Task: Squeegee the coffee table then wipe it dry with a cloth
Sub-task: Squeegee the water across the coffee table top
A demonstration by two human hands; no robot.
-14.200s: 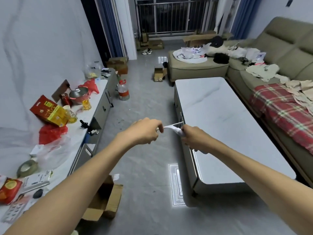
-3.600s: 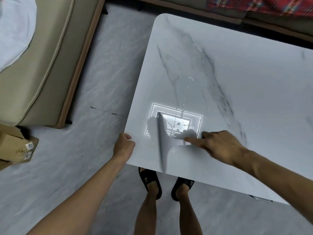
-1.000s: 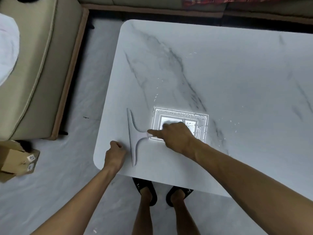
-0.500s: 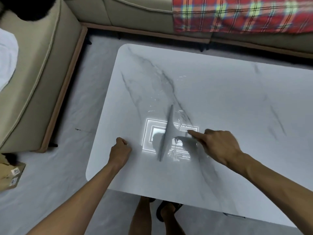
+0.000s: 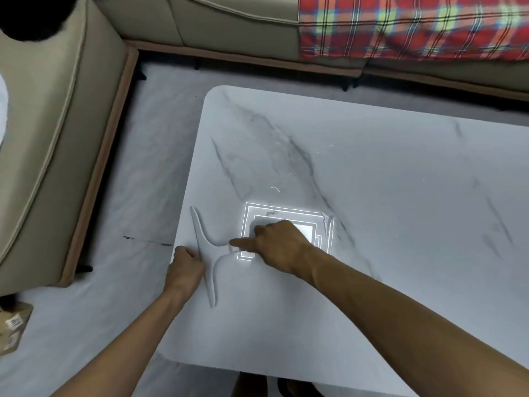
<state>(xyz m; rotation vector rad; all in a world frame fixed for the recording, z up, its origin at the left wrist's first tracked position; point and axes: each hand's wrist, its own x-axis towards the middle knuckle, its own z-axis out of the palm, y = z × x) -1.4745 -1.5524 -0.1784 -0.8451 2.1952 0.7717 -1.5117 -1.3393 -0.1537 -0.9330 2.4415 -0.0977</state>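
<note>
A pale grey T-shaped squeegee (image 5: 206, 255) lies blade-down on the white marble coffee table (image 5: 372, 196), its blade close to the table's left edge. My right hand (image 5: 279, 245) grips its handle, index finger stretched along it. My left hand (image 5: 184, 267) is a fist resting on the left table edge, touching the blade. A few water streaks (image 5: 326, 224) glint near the reflected ceiling light. No cloth is in sight.
A beige ottoman (image 5: 43, 138) stands to the left across a strip of grey floor (image 5: 137, 196). The beige sofa (image 5: 229, 24) with a red plaid blanket (image 5: 415, 27) runs along the far side. A cardboard box (image 5: 11, 328) sits at the lower left.
The squeegee has been pulled left from the reflected light patch to the table's left edge, and its blade now lies flat. My left fist stays at the edge.
</note>
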